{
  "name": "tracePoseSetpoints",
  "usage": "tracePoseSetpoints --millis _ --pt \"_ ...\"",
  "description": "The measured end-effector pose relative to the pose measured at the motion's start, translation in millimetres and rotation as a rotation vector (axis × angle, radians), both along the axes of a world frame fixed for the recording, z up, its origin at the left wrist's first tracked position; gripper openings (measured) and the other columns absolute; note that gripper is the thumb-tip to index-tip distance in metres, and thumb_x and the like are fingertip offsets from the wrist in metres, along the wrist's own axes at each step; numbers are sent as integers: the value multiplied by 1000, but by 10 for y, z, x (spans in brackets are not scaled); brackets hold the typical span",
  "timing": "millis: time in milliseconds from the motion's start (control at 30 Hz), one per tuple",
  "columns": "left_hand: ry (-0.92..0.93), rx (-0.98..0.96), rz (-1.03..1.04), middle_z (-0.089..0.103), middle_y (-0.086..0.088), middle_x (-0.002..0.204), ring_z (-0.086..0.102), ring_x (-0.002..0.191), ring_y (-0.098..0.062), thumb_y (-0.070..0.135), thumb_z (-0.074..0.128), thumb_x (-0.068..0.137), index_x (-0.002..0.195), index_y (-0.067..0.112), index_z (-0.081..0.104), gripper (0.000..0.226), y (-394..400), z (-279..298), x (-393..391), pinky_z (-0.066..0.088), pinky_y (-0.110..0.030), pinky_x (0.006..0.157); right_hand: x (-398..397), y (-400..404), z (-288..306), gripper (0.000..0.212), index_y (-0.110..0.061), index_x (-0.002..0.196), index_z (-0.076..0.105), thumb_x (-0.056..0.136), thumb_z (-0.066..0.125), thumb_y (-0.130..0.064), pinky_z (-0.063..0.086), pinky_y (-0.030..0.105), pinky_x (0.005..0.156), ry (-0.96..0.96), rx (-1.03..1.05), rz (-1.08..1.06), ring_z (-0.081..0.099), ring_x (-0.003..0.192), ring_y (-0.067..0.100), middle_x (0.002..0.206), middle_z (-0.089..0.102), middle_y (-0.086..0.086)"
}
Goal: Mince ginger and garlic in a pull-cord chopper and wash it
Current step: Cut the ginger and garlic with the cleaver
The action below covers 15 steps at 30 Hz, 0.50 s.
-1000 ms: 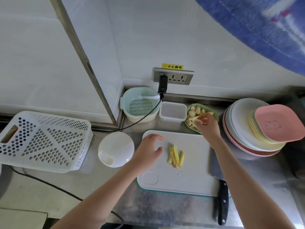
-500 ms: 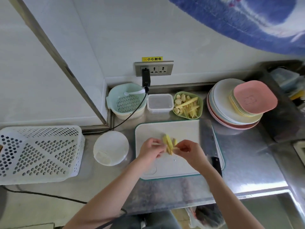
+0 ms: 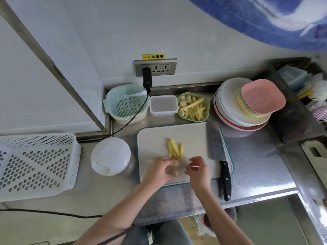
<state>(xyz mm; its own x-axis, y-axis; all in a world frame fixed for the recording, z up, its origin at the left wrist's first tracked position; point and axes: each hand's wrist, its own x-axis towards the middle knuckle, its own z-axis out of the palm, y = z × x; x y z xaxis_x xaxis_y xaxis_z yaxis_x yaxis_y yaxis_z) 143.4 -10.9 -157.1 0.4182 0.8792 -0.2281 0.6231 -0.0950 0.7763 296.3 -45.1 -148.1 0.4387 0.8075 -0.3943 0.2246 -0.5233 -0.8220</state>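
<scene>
Yellow ginger (image 3: 175, 150) lies on the board (image 3: 194, 137); left hand (image 3: 159, 171) holds garlic (image 3: 175, 167); right hand (image 3: 198, 171) hovers, fingers loosely curled, empty.

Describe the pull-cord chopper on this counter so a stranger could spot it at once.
Start at the white cutting board in the middle of the steel counter. Just off its left edge, between it and the perforated white basket, sits the chopper. It is the only domed, smooth, solid white round thing there; the colander behind it is pale green and slotted.
</scene>
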Motion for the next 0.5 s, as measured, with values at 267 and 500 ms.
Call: tracePoseSetpoints --millis 267,500 --pt "188 162 -75 59 -3 120 50 112 -21 19 66 82 118 11 59 37 -122 -73 156 37 -23 92 -208 652 70 56 -11 133 45 81 68 -13 40 25 90 -195 -149 370 56 106 27 124 44 10" --pt "222 117 7 56 -7 124 54 112 -22 17 64 88 124 10 57 37 -106 -112 158 40 -24 89 -534 895 164 51 -16 135 50 85 60 -8 43 29 94 -187 -125 604 56 110 24 129 53 9"
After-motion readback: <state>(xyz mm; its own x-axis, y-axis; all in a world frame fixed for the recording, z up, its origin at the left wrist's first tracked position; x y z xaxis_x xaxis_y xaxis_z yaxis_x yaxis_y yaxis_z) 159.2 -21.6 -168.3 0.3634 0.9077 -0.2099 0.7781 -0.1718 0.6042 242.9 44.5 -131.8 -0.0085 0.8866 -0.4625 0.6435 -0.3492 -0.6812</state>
